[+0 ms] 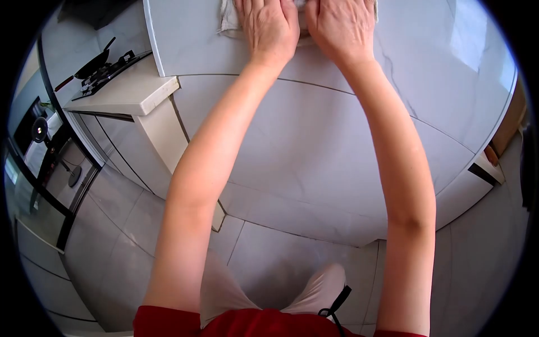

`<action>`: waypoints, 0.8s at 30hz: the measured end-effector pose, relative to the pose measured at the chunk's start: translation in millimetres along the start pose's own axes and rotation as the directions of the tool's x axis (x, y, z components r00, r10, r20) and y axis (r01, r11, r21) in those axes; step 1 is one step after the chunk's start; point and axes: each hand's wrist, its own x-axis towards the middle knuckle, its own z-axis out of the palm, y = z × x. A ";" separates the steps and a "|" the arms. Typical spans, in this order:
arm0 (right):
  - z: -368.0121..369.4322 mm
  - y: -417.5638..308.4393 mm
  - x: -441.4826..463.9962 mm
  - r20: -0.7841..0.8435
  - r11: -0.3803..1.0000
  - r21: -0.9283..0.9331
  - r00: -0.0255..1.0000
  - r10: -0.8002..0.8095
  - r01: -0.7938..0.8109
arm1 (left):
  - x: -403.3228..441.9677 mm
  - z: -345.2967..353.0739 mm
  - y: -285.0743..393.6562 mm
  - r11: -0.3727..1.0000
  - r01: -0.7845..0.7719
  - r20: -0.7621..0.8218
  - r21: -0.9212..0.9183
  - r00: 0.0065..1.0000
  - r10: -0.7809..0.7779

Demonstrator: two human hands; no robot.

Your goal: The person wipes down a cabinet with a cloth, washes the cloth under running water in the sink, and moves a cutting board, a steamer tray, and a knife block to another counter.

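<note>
Both arms stretch forward to a tiled wall with pale grey marbled tiles. My left hand (269, 25) lies flat on a light cloth (230, 19), its palm against the tile and its fingertips cut off by the top edge of the view. Beside it, my right hand (345, 28) rests flat on the same cloth, with its fingers also partly out of view. The cloth shows at the outer side of my left hand, between the hands and just below them. A narrow gap separates the two hands.
On the left, a pale counter (132, 92) juts out, bearing a gas stove (106, 76) and a dark pan (92, 66). Farther left are a glass door frame (39, 182) and a standing fan (40, 130). Grey floor tiles (120, 224) lie below.
</note>
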 end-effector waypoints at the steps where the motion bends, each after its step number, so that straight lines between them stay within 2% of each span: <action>1: 3.8 -1.5 4.6 0.017 1.000 0.009 1.000 -0.013 0.013 | 5.8 4.4 -4.9 0.995 -0.069 -0.005 0.073 0.998 0.070; 2: 6.1 -5.4 1.5 0.014 1.000 0.011 1.000 -0.013 0.013 | -1.3 5.0 -8.5 0.995 -0.071 -0.007 0.076 0.997 0.072; 4: 4.5 -17.4 -21.1 0.093 0.999 0.032 0.995 -0.023 0.020 | -36.5 0.7 -16.1 0.982 -0.187 0.031 0.001 0.982 0.187; 5: 6.2 -24.7 -47.9 0.124 0.996 0.089 0.992 -0.040 0.029 | -55.4 -1.6 -21.2 0.981 -0.195 0.028 0.004 0.980 0.195; 6: 6.8 -34.5 -79.3 0.153 0.989 0.146 0.987 -0.057 0.035 | -78.1 -10.2 -26.4 0.979 -0.201 0.130 0.035 0.972 0.195; 8: -6.5 -54.4 -127.8 0.321 0.996 0.087 0.946 -0.049 0.022 | -131.3 -25.7 -34.2 0.984 -0.181 0.229 0.008 0.958 0.174; 11: -24.3 -81.7 -201.5 0.495 0.992 0.125 0.866 -0.070 0.009 | -211.2 -52.1 -42.6 0.996 -0.082 0.436 0.026 0.898 0.062; 13: -35.1 -97.2 -236.4 0.589 0.986 0.166 0.804 -0.082 -0.021 | -248.5 -68.3 -40.0 0.997 -0.056 0.479 0.043 0.877 0.028; 14: -37.3 -100.7 -241.0 0.588 0.986 0.164 0.804 -0.083 -0.018 | -260.6 -76.1 -39.6 0.998 -0.043 0.526 0.046 0.850 0.012; 16: -42.3 -103.5 -239.7 0.612 0.991 0.131 0.786 -0.085 0.005 | -250.9 -81.6 -32.5 1.000 -0.003 0.506 0.016 0.862 -0.005; 18: -35.3 -96.6 -221.1 0.573 0.991 0.136 0.814 -0.095 0.020 | -228.4 -77.8 -29.6 1.000 0.004 0.506 0.006 0.863 -0.007; 20: -32.5 -87.2 -174.7 0.449 0.999 0.040 0.893 -0.036 0.020 | -183.7 -64.8 -26.2 0.997 -0.076 0.416 0.010 0.907 0.065; 22: -25.3 -79.1 -134.3 0.388 1.000 -0.014 0.921 0.030 -0.027 | -133.6 -56.8 -15.9 0.994 -0.088 0.330 -0.065 0.938 0.105; 23: -24.2 -75.1 -124.2 0.318 0.999 0.011 0.948 0.026 -0.032 | -122.1 -54.4 -13.1 0.993 -0.082 0.304 -0.085 0.947 0.104; 24: -24.9 -74.6 -127.1 0.321 1.000 0.012 0.947 0.023 -0.028 | -125.1 -54.5 -13.4 0.993 -0.077 0.303 -0.085 0.948 0.100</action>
